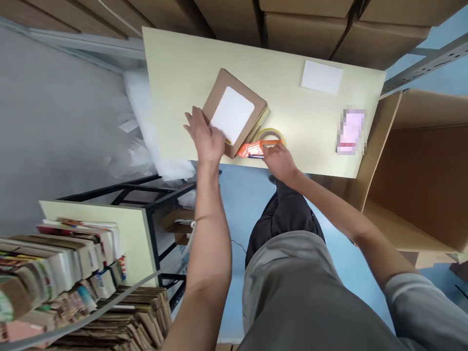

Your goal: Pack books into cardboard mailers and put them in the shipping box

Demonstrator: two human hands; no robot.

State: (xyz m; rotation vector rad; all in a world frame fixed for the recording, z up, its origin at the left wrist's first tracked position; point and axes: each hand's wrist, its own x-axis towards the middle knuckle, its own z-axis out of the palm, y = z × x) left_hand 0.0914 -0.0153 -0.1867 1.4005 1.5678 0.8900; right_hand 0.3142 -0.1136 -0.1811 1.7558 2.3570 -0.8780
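A brown cardboard parcel [212, 101] with a blank-looking white label [233, 115] lies turned at an angle on the pale table. My left hand [205, 134] rests against its left side, fingers spread past the edge and thumb over the label's lower corner. Wrapped round an orange tape dispenser [250, 149] is my right hand [281, 162], at the table's front edge. The dispenser carries a yellowish tape roll [272, 132], and its front end meets the parcel's lower right corner. Whether tape is stuck there I cannot tell.
On the table [175, 87] lie a white paper [322, 77] and a blurred pinkish thing [351, 131]. A large open carton [420, 175] stands to the right. Cardboard boxes [307, 34] line the back. Stacked books [73, 248] fill the lower left.
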